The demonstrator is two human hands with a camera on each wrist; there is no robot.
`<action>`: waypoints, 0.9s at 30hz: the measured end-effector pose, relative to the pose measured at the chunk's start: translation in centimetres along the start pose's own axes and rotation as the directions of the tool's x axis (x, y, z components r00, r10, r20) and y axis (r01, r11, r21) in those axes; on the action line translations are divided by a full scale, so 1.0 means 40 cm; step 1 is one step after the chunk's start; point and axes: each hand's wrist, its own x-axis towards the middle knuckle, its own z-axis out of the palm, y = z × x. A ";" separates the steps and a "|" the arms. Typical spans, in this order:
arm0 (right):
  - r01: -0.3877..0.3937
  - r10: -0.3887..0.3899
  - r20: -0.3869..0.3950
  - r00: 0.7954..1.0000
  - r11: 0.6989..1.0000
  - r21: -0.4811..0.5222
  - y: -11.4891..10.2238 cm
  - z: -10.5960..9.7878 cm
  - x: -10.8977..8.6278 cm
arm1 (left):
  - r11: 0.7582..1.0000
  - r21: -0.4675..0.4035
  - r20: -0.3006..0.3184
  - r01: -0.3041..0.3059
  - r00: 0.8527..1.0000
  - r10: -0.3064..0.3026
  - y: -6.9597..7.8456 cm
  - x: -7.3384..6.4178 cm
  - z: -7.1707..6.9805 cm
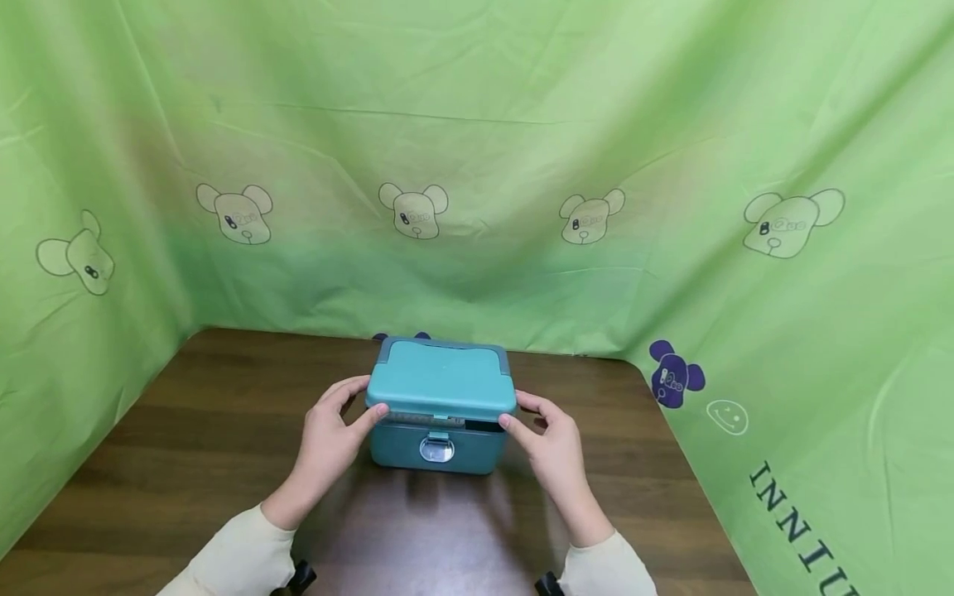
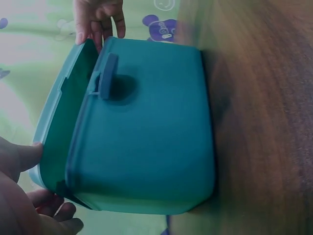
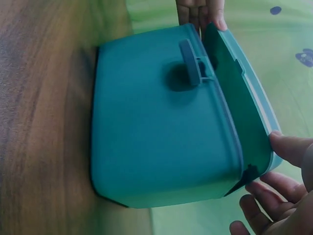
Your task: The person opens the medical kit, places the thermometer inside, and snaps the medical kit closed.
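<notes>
A teal plastic storage box (image 1: 406,454) sits on the wooden table, its latch (image 1: 436,449) facing me and unfastened. The hinged lid (image 1: 441,377) stands partly raised, with a dark gap along the front. My left hand (image 1: 333,434) grips the lid's left front corner, thumb at the front edge and fingers along the side. At the opposite corner my right hand (image 1: 555,447) holds the lid in the same way. Both wrist views show thumbs on the lid rim (image 2: 49,112) and fingertips by the side of the gap. What lies inside the box is mostly hidden.
Brown wood tabletop (image 1: 186,447) surrounds the box. Green cloth (image 1: 477,281) printed with bear heads hangs behind and along both sides, meeting the table's back edge close behind the box. Dark straps (image 1: 301,577) show at the cuffs.
</notes>
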 end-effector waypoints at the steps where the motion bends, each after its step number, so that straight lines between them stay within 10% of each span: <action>1: 0.008 -0.008 -0.001 1.000 1.000 0.001 0.004 0.004 0.002 | 1.000 -0.002 -0.006 -0.002 1.000 0.002 -0.005 0.000 0.003; 27: 0.103 -0.105 -0.085 0.991 0.994 -0.032 0.080 0.060 0.046 | 0.998 -0.068 -0.089 -0.015 0.996 0.008 -0.061 0.029 0.065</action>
